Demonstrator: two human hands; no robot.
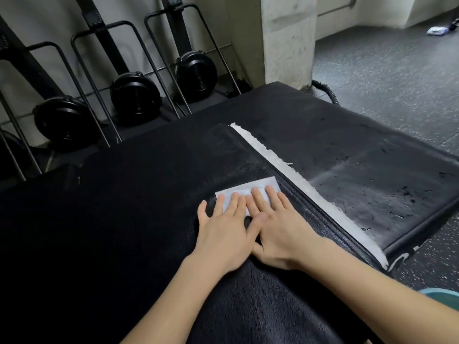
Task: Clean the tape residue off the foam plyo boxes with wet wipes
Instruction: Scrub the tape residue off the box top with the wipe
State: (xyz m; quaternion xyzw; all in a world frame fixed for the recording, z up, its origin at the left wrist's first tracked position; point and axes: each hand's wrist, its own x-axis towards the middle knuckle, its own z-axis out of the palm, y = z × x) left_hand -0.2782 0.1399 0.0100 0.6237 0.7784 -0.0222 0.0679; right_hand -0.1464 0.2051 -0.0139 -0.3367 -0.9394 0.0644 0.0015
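Pressing a wet wipe (248, 192) onto the plyo box (139, 194), both hands (left (223, 232), right (280, 234)) lie flat, gripping nothing.

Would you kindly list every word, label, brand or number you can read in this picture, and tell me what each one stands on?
None can be read with confidence.
White marks on the front side of the lower plyo box: cut off by its edge, too partial to read.
Wet wipe under the left hand and right hand: no print visible.
White tape residue strip: blank.
Black fan wheels: no legible brand.
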